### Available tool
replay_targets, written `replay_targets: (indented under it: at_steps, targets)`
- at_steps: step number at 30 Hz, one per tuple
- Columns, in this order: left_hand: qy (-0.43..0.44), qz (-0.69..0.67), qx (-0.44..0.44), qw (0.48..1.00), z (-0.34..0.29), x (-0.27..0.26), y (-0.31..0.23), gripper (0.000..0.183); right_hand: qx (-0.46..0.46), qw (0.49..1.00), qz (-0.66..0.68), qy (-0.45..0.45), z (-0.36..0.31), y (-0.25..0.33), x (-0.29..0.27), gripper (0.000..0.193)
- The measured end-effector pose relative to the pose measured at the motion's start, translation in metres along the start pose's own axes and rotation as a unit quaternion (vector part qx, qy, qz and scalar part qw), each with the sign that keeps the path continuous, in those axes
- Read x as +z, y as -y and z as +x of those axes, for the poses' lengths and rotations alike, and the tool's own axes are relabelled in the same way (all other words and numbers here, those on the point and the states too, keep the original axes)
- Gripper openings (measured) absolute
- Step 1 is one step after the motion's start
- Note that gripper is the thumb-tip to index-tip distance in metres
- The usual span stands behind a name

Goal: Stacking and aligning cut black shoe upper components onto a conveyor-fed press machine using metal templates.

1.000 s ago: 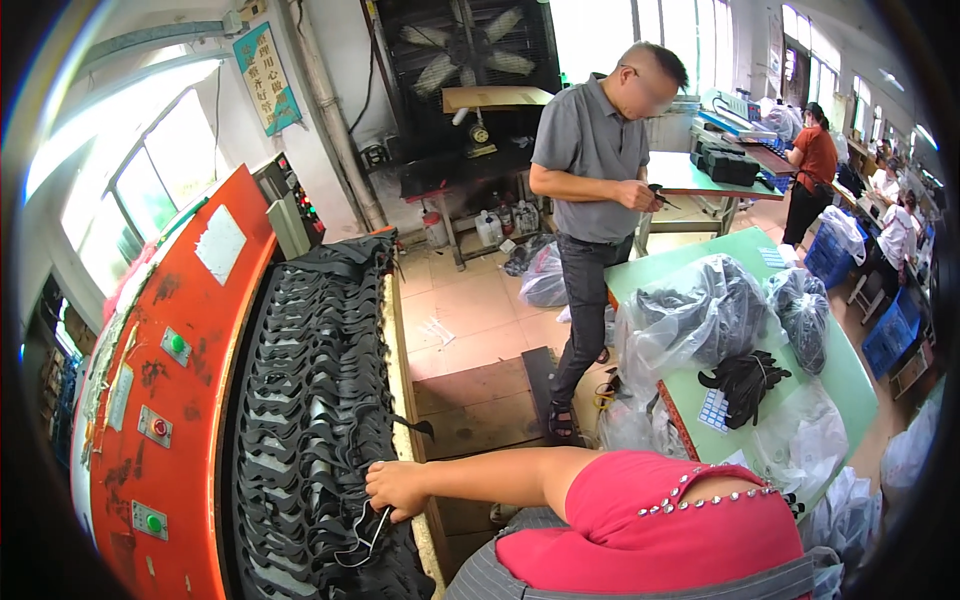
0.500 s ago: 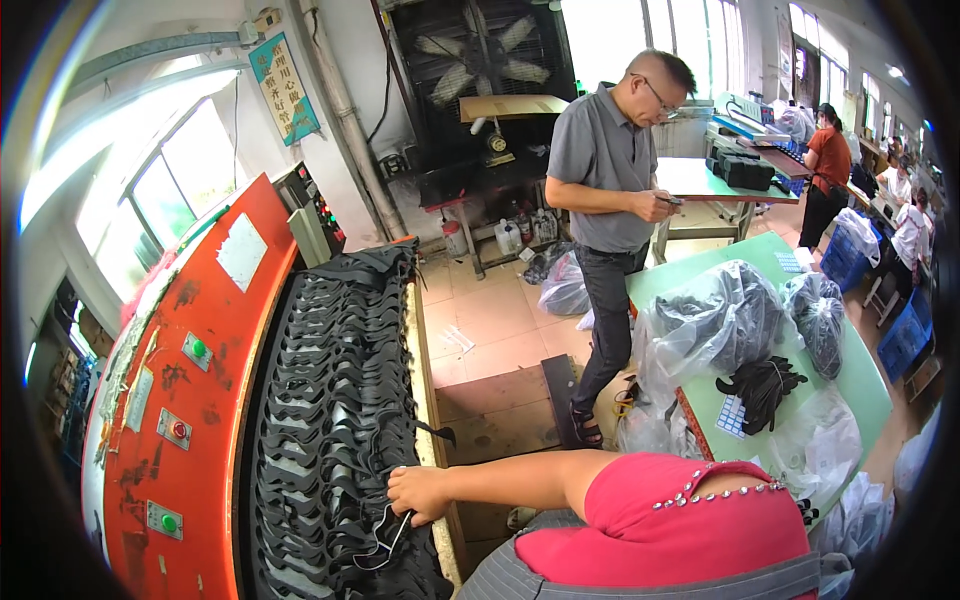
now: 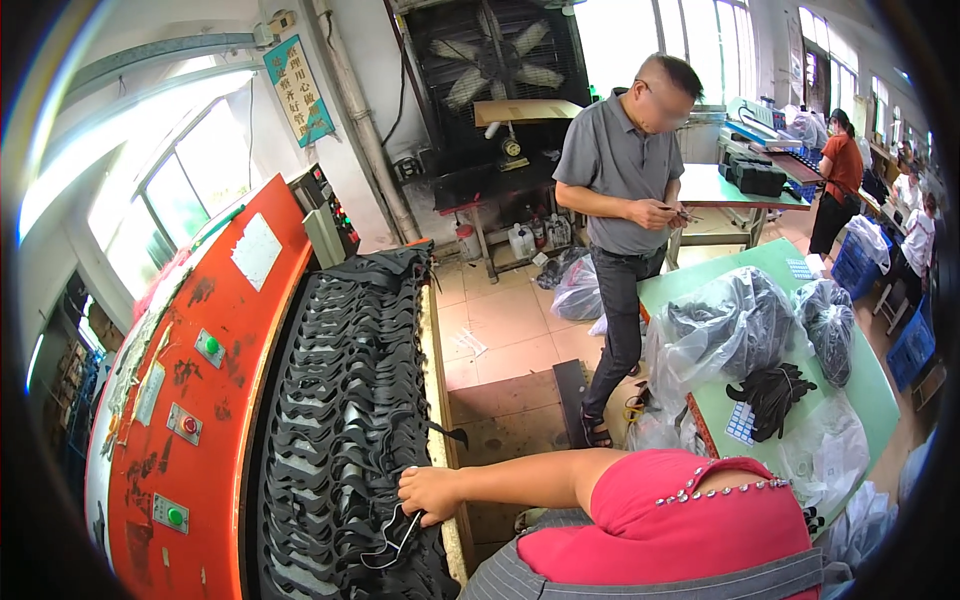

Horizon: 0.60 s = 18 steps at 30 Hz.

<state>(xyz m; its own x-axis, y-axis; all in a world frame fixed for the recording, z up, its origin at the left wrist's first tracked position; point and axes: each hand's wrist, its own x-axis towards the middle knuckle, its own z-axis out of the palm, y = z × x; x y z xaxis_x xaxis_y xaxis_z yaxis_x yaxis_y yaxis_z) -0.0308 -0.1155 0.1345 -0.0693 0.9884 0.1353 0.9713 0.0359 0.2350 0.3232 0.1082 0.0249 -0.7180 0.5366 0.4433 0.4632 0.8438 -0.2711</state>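
My right hand (image 3: 430,495) reaches in from the right, bare-armed below a red sleeve, and rests at the right edge of a long row of black cut pieces (image 3: 345,400). Its fingers are curled down, their tips partly hidden. A thin white looped cord or wire (image 3: 398,545) trails from under the hand over the black pieces; whether the fingers grip it is unclear. The pieces overlap in wavy layers and look like soft fabric or foam. Just above my hand, a black strip (image 3: 450,434) sticks out over the pale edge (image 3: 438,390). My left hand is out of view.
An orange machine panel (image 3: 215,380) with green and red buttons stands along the left. Another person (image 3: 622,190) in a grey shirt stands ahead, holding something small. At right, a green table (image 3: 875,400) bears bagged black goods (image 3: 735,310) and black gloves (image 3: 770,400).
The view has shifted, so the machine, the table and the other person appear slightly further right and lower. My right hand stays curled at the same place on the black pieces.
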Motion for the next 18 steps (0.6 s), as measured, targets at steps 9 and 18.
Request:
replay_targets:
  at_steps: [9,18]
  targets:
    - [-0.109,0.038,-0.046,0.992,0.014,0.001,0.002,0.042,-0.005,1.000,0.014,-0.010,0.000,-0.010,-0.002,0.032]
    - [-0.065,0.062,-0.078,0.993,0.014,-0.011,0.029,0.042,-0.021,0.999,0.041,0.007,0.010,-0.005,0.003,0.036]
